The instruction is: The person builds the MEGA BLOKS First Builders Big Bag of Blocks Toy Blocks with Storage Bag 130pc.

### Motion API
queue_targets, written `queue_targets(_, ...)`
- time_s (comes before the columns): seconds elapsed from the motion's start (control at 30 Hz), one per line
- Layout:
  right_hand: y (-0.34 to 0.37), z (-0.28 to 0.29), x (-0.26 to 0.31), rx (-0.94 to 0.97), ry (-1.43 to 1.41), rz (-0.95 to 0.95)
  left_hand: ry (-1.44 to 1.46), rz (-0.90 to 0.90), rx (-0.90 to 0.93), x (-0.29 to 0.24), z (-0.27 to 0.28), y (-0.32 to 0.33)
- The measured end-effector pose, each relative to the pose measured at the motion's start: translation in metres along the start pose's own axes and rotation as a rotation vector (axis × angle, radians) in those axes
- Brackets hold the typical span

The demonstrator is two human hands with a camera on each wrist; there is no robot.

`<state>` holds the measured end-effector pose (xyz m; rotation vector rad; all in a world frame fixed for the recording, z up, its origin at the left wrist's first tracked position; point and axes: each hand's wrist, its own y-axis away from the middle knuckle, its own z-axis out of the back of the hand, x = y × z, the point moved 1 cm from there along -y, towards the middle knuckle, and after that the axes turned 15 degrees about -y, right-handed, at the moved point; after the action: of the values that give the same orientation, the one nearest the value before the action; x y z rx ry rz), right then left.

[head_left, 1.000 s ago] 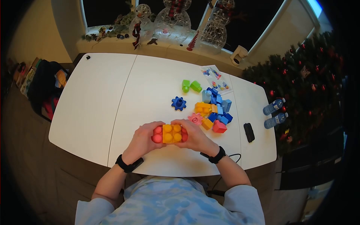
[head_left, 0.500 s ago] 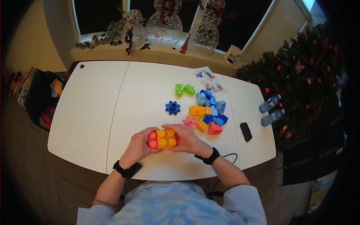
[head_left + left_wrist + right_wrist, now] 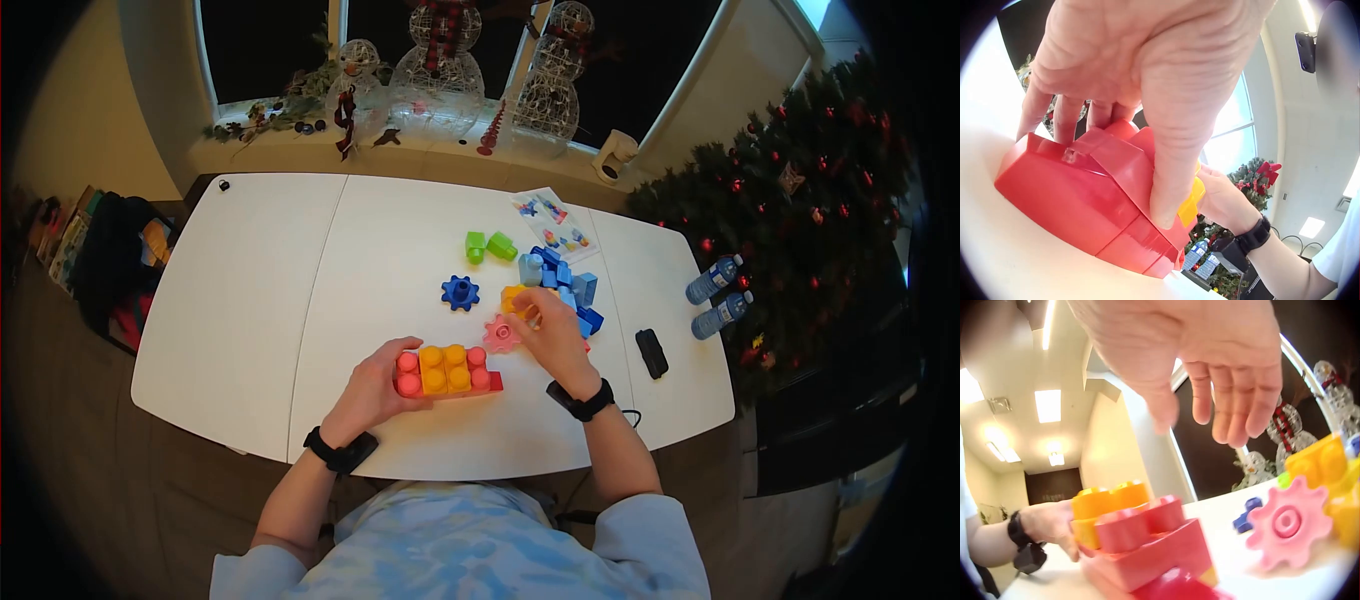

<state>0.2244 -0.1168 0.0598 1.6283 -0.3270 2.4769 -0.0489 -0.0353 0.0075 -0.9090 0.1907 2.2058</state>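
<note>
My left hand (image 3: pixel 372 388) grips the left end of a brick build, with its thumb on the near side and its fingers over the far side. The build has red bricks (image 3: pixel 1085 203) at the bottom and two yellow bricks (image 3: pixel 445 369) between red-pink studs on top. In the left wrist view its base rests at the table top. My right hand (image 3: pixel 553 340) hovers over the near side of the brick pile, thumb and fingers apart and nothing between them. Just left of it stands a pink gear (image 3: pixel 1287 522). Yellow bricks (image 3: pixel 1317 464) are partly hidden behind that hand.
A dark blue gear (image 3: pixel 460 293) and two green bricks (image 3: pixel 488 247) stand beyond the build. Blue bricks (image 3: pixel 585 289) fill the pile's right side, below a printed sheet (image 3: pixel 555 222). Further right are a black case (image 3: pixel 652 354) and two water bottles (image 3: pixel 718 298).
My right hand has let go of the build and moved right and away from me, over the pile. The left hand still holds the build in about the same place.
</note>
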Motion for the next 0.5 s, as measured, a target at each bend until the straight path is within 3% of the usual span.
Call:
queue_targets(0.07, 0.0, 0.012, -0.026, -0.099, 0.542, 0.062, 0.006, 0.0, -0.009, 0.002, 0.007, 0.0)
queue_targets(0.17, 0.009, 0.009, -0.067, -0.116, 0.741, 0.141, -0.002, 0.002, 0.056, 0.01, 0.013, -0.002)
queue_targets(0.3, 0.012, -0.002, -0.074, -0.124, 0.841, 0.179, -0.062, 0.018, 0.113, 0.023, 0.007, -0.002)
queue_targets(0.37, 0.01, -0.006, -0.076, -0.074, 0.899, 0.079, -0.079, 0.028, 0.122, 0.023, 0.008, -0.001)
queue_targets(0.5, 0.009, -0.002, -0.079, -0.022, 0.816, 0.104, -0.071, 0.033, 0.091, 0.022, 0.008, -0.001)
